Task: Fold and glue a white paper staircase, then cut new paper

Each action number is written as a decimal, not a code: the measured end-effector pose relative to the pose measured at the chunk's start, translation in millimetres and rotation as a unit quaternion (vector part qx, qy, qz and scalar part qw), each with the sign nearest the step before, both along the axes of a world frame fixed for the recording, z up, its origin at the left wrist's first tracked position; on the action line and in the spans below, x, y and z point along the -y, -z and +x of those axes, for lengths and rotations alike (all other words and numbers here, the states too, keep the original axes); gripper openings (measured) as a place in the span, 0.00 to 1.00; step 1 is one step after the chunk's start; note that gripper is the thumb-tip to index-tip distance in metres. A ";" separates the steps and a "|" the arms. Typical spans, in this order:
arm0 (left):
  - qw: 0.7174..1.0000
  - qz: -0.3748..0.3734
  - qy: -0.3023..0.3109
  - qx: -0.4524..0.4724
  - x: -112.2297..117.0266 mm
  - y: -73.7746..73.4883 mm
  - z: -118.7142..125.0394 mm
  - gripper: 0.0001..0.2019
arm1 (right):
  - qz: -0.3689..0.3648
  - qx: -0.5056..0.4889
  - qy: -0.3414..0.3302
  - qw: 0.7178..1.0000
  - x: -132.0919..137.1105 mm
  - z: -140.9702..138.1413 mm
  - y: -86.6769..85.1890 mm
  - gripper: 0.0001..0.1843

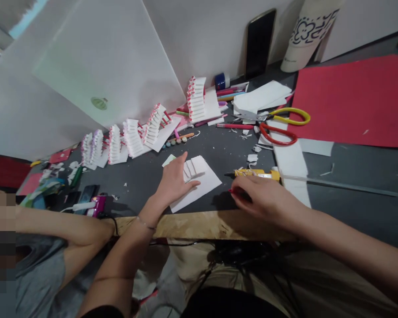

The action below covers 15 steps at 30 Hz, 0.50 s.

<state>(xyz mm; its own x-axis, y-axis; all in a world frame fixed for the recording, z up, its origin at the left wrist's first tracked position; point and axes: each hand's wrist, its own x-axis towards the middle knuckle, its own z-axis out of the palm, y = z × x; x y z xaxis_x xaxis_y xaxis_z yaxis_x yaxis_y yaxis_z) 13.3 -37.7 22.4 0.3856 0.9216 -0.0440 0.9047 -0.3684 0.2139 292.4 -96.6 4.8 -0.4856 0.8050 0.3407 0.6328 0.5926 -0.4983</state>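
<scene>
My left hand lies flat with fingers spread on a white folded paper sheet that has cut tabs standing up near its fold. My right hand rests on the dark table to the right of the sheet, its fingers pinched on a thin red pen-like stick. A yellow glue tube lies just beyond my right hand.
Several white and pink pop-up paper pieces line the back left. Scissors with yellow and red handles, markers, white sheets, a red card sheet and a phone leaning on the wall stand behind. Another person's arm lies at left.
</scene>
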 end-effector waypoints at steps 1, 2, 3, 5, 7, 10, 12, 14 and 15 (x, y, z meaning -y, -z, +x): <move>1.000 -0.009 0.015 -0.011 -5.0 -0.9 5.1 0.48 | -0.022 -0.010 0.008 1.000 -1.0 -7.1 -2.5 0.04; 0.999 -0.021 0.028 -0.021 -9.9 -1.3 9.0 0.48 | -0.041 -0.015 0.015 0.999 -2.5 -14.3 -4.5 0.03; 0.998 -0.034 0.035 -0.029 -14.6 -1.3 11.6 0.47 | -0.057 -0.018 0.021 0.998 -4.6 -21.3 -5.9 0.03; 0.997 -0.057 0.040 -0.036 -22.5 -0.9 13.0 0.45 | -0.078 -0.022 0.034 0.996 -9.9 -34.1 -6.6 0.03; 0.997 -0.067 0.033 -0.026 -27.6 -0.5 11.0 0.44 | -0.101 -0.026 0.050 0.993 -16.0 -44.7 -5.2 0.03; 0.997 -0.071 0.022 0.013 -30.2 0.1 5.6 0.44 | -0.145 -0.029 0.079 0.986 -24.6 -57.4 -0.8 0.03; 0.996 -0.073 0.021 0.046 -29.6 0.6 2.1 0.45 | -0.165 -0.035 0.100 0.981 -29.4 -64.3 2.1 0.02; 0.994 -0.073 0.022 0.075 -28.2 1.1 -1.0 0.45 | -0.172 -0.039 0.125 0.976 -33.3 -70.0 4.0 0.03; 0.993 -0.071 0.024 0.086 -27.5 1.2 -2.2 0.46 | -0.173 -0.038 0.136 0.975 -35.0 -72.5 4.5 0.03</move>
